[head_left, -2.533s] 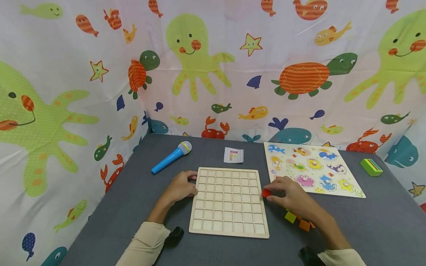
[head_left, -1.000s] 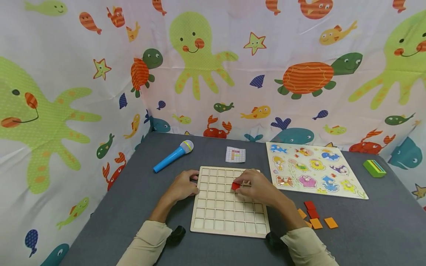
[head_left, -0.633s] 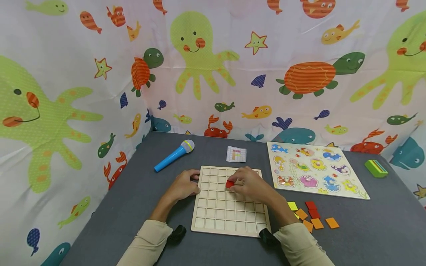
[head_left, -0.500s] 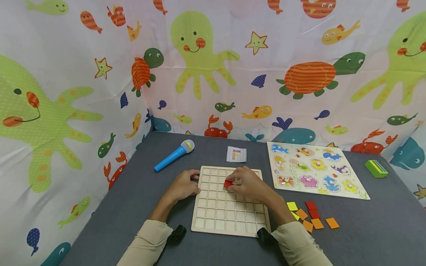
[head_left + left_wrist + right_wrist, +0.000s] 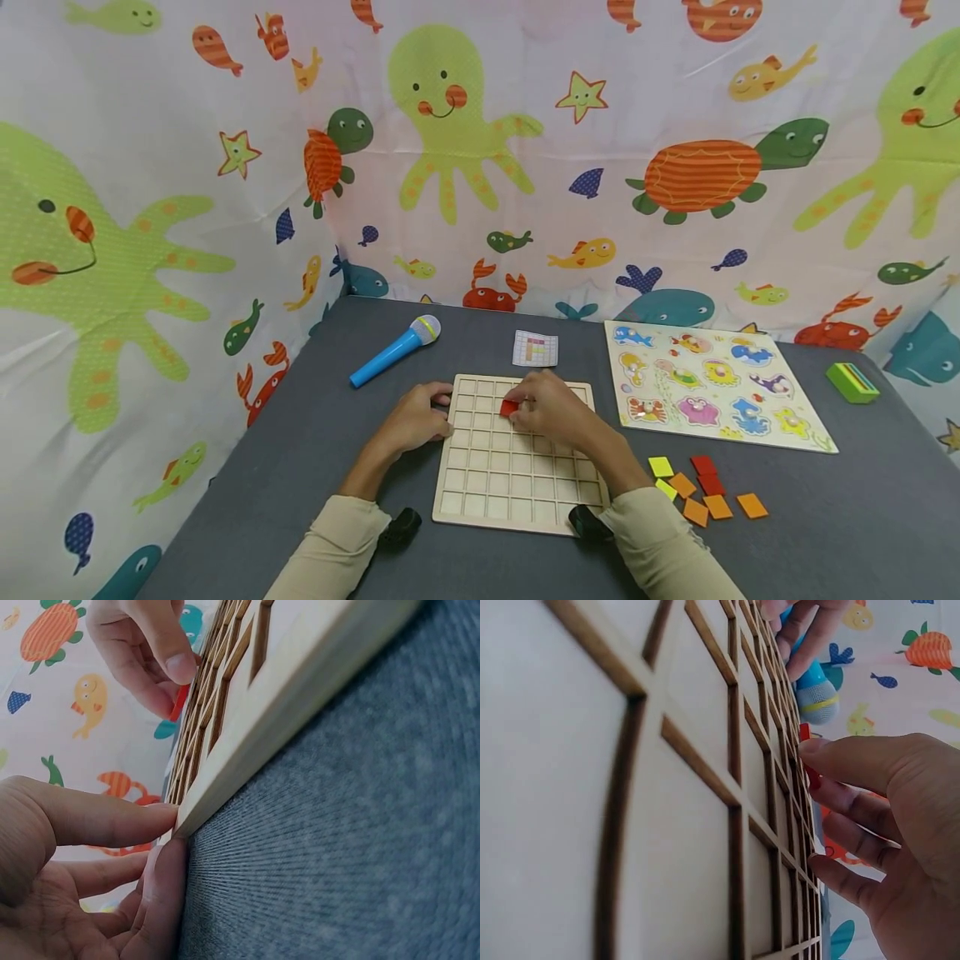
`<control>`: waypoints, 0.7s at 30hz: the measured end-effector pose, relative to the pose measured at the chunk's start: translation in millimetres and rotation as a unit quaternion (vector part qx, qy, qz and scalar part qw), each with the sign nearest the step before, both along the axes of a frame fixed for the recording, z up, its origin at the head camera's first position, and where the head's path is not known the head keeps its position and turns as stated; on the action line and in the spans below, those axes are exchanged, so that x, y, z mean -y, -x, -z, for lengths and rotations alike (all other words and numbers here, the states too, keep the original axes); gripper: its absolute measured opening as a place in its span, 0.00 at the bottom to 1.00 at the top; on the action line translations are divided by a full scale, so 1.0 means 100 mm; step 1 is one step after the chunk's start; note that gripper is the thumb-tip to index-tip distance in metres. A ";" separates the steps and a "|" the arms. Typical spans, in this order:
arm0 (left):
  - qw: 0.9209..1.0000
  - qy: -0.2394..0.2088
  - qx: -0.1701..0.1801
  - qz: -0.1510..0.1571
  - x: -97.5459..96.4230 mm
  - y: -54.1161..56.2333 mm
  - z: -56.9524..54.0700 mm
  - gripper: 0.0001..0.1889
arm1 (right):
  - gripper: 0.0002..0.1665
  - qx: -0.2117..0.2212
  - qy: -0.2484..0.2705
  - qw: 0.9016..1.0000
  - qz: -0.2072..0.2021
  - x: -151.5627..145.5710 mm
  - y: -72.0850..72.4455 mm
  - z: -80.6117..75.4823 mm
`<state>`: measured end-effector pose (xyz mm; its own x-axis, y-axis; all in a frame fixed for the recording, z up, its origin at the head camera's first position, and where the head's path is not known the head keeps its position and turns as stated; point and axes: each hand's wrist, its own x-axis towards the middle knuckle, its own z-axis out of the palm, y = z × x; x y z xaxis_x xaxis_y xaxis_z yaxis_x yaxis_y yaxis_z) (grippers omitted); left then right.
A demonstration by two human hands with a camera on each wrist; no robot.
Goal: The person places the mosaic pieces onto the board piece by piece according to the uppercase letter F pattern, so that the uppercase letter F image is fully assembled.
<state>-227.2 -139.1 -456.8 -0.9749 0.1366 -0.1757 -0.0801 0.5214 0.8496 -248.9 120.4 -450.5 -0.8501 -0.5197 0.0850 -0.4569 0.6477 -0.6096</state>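
A pale wooden grid board (image 5: 517,508) lies on the table. My left hand (image 5: 411,419) is at its left side; in the left wrist view, thumb and finger (image 5: 112,821) hold the board's edge. Over the upper part of the board, my right hand (image 5: 553,410) pinches a red square tile (image 5: 509,407) between thumb and fingers. The right wrist view has the red tile (image 5: 810,769) tilted on edge close above the grid cells. Right of the board lie loose square tiles: red (image 5: 710,484), orange (image 5: 752,506) and yellow (image 5: 661,467).
A small pattern card (image 5: 536,348) lies behind the board. A blue toy microphone (image 5: 390,357) is at the back left. A sea-animal puzzle (image 5: 697,411) lies at the back right, with a green block (image 5: 852,384) beyond it. A printed cloth (image 5: 495,192) hangs behind the table.
My right hand has brought the red tile from the board's right side leftward over the grid, into the upper middle. The loose tiles have come into fuller view. The left hand stays at the edge.
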 end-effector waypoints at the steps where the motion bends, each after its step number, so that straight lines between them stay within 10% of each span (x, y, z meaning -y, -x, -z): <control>1: 1.000 0.001 0.001 0.000 0.00 0.00 0.00 0.37 | 0.14 -0.003 -0.003 1.000 0.000 0.00 0.01 0.01; 21: 1.000 0.000 -0.002 -0.003 -0.01 -0.01 0.02 0.36 | 0.15 -0.008 -0.023 0.999 0.028 0.11 0.06 0.03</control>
<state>-225.7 -138.3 -458.4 -0.9763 0.1308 -0.1723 -0.0801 0.5213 0.8496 -255.3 109.7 -453.1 -0.8765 -0.4753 0.0767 -0.4293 0.6995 -0.5713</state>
